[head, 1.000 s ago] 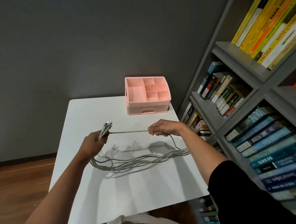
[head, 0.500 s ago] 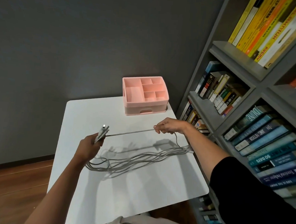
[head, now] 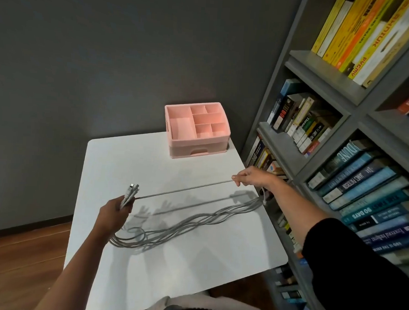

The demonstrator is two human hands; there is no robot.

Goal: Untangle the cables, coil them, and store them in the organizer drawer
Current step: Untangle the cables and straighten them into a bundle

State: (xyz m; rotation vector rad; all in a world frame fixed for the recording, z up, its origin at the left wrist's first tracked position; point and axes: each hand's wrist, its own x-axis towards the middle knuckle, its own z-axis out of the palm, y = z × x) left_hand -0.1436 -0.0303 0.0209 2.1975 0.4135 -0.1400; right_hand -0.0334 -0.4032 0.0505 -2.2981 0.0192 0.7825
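A bundle of grey cables [head: 190, 223] lies in long tangled loops across the white table [head: 145, 277]. My left hand [head: 114, 213] grips several connector ends [head: 131, 193] together above the table's left side. One cable strand [head: 185, 190] runs taut from that hand to my right hand [head: 252, 177], which pinches it near the table's right edge. More cable hangs down from the right hand to the bundle. The pink organizer [head: 197, 130] stands at the table's far right, its open compartments on top and its drawer [head: 199, 151] closed.
A grey bookshelf [head: 341, 143] full of books stands close along the table's right side. A dark wall is behind the table. Wooden floor [head: 15, 258] shows to the left.
My right hand has slid to the right along the strand, so the taut stretch between my hands is longer. The left hand still holds the connector ends.
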